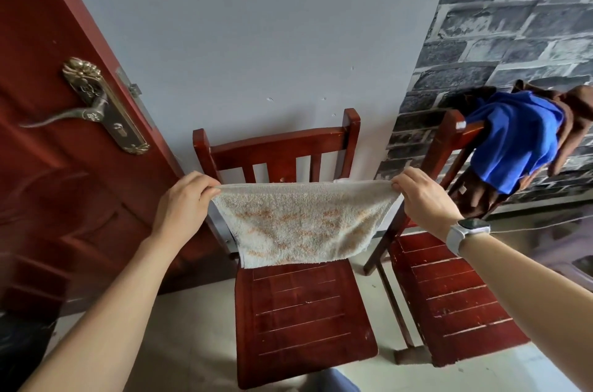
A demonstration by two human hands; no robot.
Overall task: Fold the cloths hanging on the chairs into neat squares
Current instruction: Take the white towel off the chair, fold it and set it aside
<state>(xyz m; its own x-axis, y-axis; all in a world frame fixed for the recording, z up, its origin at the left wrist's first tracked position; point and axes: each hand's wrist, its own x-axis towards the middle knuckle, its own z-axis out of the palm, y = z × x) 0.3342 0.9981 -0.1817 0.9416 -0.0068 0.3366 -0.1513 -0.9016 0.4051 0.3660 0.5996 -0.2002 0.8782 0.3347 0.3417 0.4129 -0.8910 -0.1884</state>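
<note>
Head view | we pinch the towel (296, 224) by its top corners, left hand (184, 202), right hand (423, 199) | long edge stretched level between grips, hanging over chair seat (305, 311) | blue cloth (516, 141) waits nearer our right

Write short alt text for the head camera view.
Both hands, left and right, pinch the top corners of a beige towel stretched above a red wooden chair. Blue cloth and brown cloth drape a second chair.
</note>
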